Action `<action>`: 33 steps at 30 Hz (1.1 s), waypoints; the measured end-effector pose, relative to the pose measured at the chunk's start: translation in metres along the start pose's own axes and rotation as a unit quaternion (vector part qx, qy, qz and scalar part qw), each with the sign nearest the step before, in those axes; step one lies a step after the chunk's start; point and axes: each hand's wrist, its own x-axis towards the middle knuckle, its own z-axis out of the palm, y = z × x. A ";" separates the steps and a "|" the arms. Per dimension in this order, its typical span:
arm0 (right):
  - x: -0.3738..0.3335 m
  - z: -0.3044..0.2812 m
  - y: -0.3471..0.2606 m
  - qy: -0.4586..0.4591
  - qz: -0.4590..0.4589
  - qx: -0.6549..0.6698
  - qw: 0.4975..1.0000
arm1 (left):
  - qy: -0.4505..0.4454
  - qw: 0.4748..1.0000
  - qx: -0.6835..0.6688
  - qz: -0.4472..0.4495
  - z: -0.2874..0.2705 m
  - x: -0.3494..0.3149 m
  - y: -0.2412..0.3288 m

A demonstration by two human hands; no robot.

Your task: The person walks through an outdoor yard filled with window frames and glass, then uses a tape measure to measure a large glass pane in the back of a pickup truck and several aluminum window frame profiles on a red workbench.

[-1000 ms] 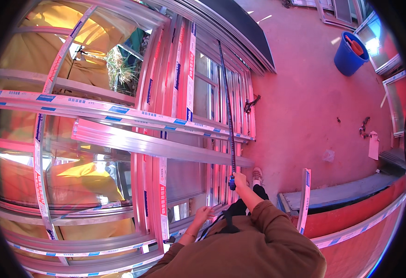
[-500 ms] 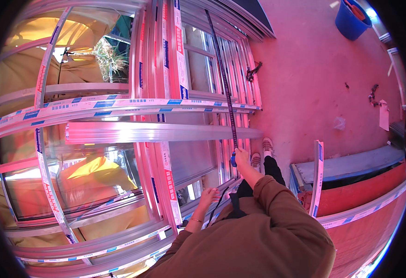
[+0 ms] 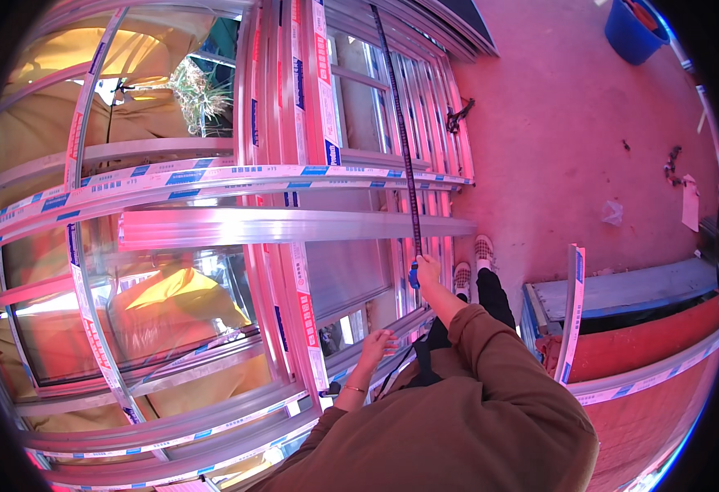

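My right hand (image 3: 430,270) is closed around the blue fitting (image 3: 413,277) at the near end of a long dark strap (image 3: 400,107). The strap runs taut away from me, over stacked aluminium profiles and frames. My left hand (image 3: 377,346) is apart from it, with loosely curled fingers and nothing visible in them. It hovers over the near frame members, close to my body. A bare silver profile (image 3: 294,228) lies crosswise under the strap. Just beyond it, a taped profile (image 3: 236,182) also runs crosswise.
Glass-filled frames and yellow cloth (image 3: 162,49) fill the left side. To my right, a taped upright profile (image 3: 572,316) stands before a grey-topped bench (image 3: 638,287). A blue bucket (image 3: 634,37) sits far right on the pinkish floor, with scraps (image 3: 612,213) nearer.
The view has shifted slightly. My left hand has risen a little, and the thin black strap tail beside it shows less. My right hand keeps its grip on the blue fitting.
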 end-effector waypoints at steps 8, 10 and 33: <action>-0.004 0.006 -0.006 -0.008 0.016 0.012 1.000 | 0.005 1.000 -0.004 0.002 0.001 0.001 -0.005; -0.003 0.006 -0.007 -0.012 0.013 0.014 1.000 | 0.008 1.000 -0.003 0.004 0.002 0.002 -0.005; -0.032 -0.013 -0.016 -0.062 0.015 0.020 0.998 | -0.003 1.000 0.005 0.018 0.009 0.005 -0.009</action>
